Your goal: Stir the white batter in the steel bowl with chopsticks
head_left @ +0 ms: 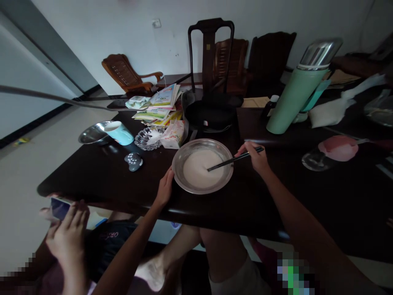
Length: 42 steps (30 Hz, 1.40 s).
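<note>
A wide metal bowl (179, 169) stood upright on the dark table (147, 194), with pale liquid (199, 174) in it. The right hand (258, 157), just beyond the bowl's right rim, had its fingers closed around black chopsticks (227, 162), which slanted down across that rim so that their tips met the liquid near the bowl's middle. The left hand (166, 186) touched the bowl's outer left side; whether its fingers pinched the rim could not be told.

Just behind the bowl, slightly to its left, sat a flowered tissue pack (172, 137), and beside that a clear glass dish (141, 140). Farther left of the bowl were a light blue mug (123, 134), a shallow steel basin (89, 137) and a small gray object with white spots (134, 162). Booklets (162, 100) lay piled behind the bowl to the left, and a black bag (211, 116) lay directly behind it. Well to the bowl's right, a green flask (293, 98) stood toward the back, and a pink item (339, 147) lay nearer. To the bowl's left, at the table's near edge, a second person's hand (69, 233) held a phone (59, 208).
</note>
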Tool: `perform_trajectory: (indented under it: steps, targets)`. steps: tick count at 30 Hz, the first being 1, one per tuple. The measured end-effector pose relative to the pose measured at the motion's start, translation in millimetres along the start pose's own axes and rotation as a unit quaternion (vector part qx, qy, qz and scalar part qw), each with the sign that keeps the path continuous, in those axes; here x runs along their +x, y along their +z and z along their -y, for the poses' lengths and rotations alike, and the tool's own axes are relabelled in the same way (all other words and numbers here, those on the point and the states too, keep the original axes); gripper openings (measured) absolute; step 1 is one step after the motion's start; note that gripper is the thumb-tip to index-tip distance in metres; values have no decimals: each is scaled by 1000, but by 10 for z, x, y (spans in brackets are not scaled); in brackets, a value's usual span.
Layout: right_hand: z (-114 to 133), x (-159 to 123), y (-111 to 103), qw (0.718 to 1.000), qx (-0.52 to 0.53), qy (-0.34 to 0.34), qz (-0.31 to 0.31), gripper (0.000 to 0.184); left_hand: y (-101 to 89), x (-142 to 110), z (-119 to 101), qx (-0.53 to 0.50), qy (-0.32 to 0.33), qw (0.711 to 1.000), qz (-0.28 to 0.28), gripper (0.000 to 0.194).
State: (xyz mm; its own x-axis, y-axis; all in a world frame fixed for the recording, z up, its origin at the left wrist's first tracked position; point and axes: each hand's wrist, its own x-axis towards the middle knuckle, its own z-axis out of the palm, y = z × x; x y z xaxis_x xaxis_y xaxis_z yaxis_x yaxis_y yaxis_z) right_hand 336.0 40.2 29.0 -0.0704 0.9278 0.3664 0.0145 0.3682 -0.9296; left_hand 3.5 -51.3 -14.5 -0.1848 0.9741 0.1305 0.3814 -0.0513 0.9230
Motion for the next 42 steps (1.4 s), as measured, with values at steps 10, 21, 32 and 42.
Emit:
perform_trajectory:
  steps: [10,21,32,42]
  targets:
    - [-5,-17,29,999,-42,-10,-11,39,-15,-22,-22,5,4,1000,8,73]
    - [8,-16,53,991,-115,-52,53,37,-15,-35,7,6,3,1000,-6,73]
    - [19,-65,113,984,-122,-72,105,38,-10,-38,29,25,16,1000,-7,71]
    - [-53,-29,85,999,-22,-19,28,46,-1,-48,-17,52,31,998,-6,71]
